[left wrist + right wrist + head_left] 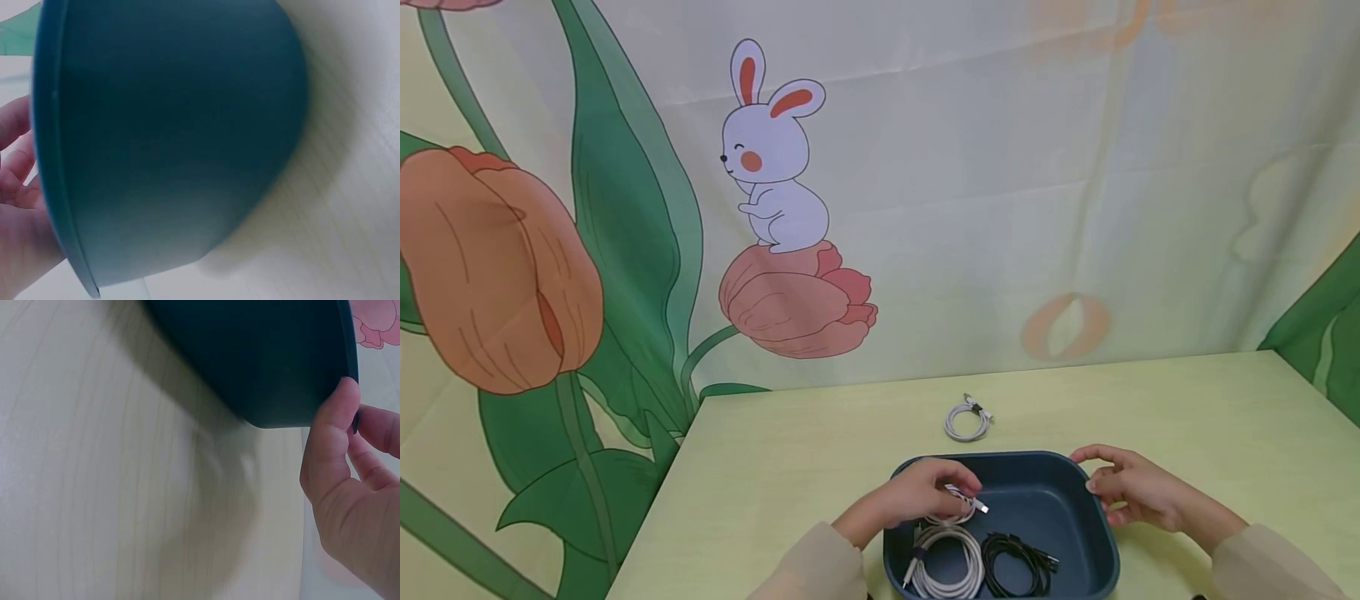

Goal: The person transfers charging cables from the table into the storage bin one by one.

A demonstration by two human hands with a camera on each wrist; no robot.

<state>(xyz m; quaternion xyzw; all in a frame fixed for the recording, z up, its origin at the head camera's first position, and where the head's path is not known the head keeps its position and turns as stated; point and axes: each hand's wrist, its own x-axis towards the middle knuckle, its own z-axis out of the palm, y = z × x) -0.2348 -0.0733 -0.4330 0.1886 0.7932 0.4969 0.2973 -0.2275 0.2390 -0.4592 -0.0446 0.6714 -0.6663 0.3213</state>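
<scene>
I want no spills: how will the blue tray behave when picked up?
The blue tray is probably stiff: its rim shows no bend where the right hand grips it. It may dip left, where the large pale coil lies. Its smooth walls could feel slippery.

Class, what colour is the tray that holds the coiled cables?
The tray is dark blue, seen best in the head view.

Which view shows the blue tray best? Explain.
The head view: it looks into the blue tray and shows most of its rim. The left wrist view shows its outer side; the right wrist view, an outer part gripped by the right hand.
</scene>
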